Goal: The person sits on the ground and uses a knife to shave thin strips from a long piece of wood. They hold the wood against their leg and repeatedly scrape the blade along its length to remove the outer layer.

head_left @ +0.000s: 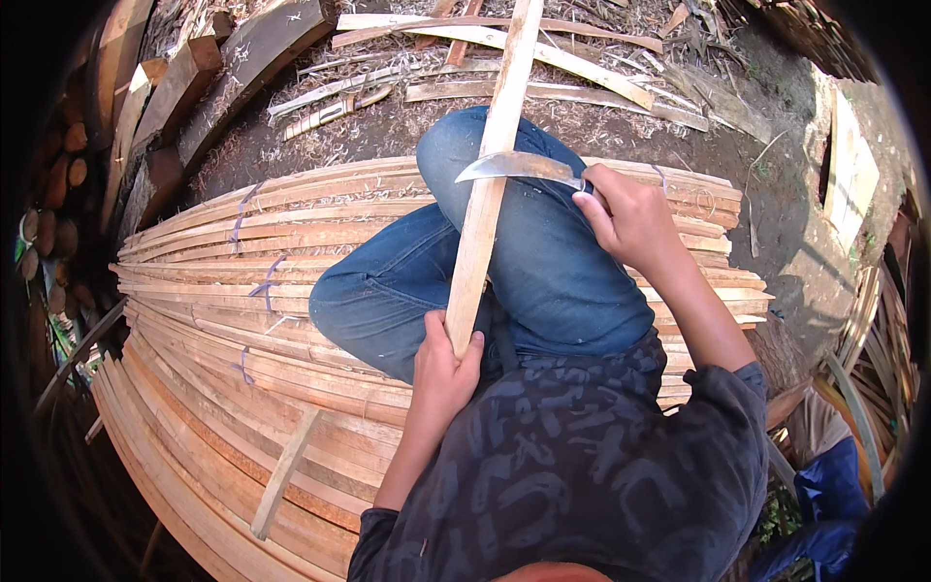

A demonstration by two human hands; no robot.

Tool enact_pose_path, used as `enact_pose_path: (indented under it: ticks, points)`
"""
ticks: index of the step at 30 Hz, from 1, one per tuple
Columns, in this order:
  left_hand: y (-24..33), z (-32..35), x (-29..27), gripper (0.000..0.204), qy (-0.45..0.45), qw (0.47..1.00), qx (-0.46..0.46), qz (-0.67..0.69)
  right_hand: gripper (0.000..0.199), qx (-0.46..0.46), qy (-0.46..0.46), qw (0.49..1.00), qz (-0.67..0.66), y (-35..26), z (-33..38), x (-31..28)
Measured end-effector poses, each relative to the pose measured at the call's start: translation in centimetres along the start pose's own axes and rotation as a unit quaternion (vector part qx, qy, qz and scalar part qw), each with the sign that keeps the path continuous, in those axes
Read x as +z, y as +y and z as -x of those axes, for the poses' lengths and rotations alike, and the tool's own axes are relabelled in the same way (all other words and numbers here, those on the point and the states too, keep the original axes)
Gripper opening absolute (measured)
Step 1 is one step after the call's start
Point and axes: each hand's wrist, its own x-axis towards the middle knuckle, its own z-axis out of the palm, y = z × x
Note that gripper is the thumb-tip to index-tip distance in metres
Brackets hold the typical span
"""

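My left hand (448, 367) is closed round the near end of a long pale wooden slat (473, 254). The slat runs away from me across my raised knee and out past the top edge of the picture. In my right hand (632, 215) is the handle of a curved knife (524, 167). Its blade lies across the slat near the knee, with the tip pointing left. Whether the edge bites into the wood cannot be made out. Most of the handle is hidden by my fingers.
I sit on bundled wooden slats (223, 388) tied with purple string (264, 289). A short loose stick (285, 473) lies on them. Ahead, offcut strips (572, 66) and shavings litter the ground. Thick beams (257, 73) stand at the far left, blue cloth (829, 490) at the right.
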Motion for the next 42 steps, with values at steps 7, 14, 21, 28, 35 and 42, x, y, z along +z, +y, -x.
enact_pose_path:
  ticks: [7, 14, 21, 28, 35, 42]
  points:
    - [-1.8, -0.7, 1.8, 0.038, 0.031, 0.998, 0.034, -0.044, 0.027, -0.117, -0.124, 0.970, 0.171, -1.4, -1.0, 0.4]
    - [-2.1, -0.4, 2.8, 0.042, 0.085, 0.994, 0.046, -0.048, 0.028, -0.032, -0.016, 0.928, 0.371, 4.0, -7.8, -4.2]
    - [-4.8, 0.5, 3.4, 0.048, 0.045, 0.998, 0.041, 0.010, 0.033, 0.180, 0.094, 0.927, 0.315, 10.8, -4.9, -15.4]
    - [-4.9, -0.9, 4.1, 0.051, 0.053, 0.994, 0.098, 0.011, 0.021, -0.029, -0.087, 0.985, 0.143, -2.8, 2.1, -1.0]
    - [-5.2, -0.6, 4.4, 0.050, 0.082, 0.993, 0.082, 0.011, 0.025, -0.135, -0.069, 0.943, 0.297, -0.7, -2.1, -0.1]
    - [-6.0, -1.0, 4.9, 0.050, 0.086, 0.991, 0.105, 0.021, 0.035, 0.166, 0.026, 0.873, 0.457, 7.8, -5.5, -12.1]
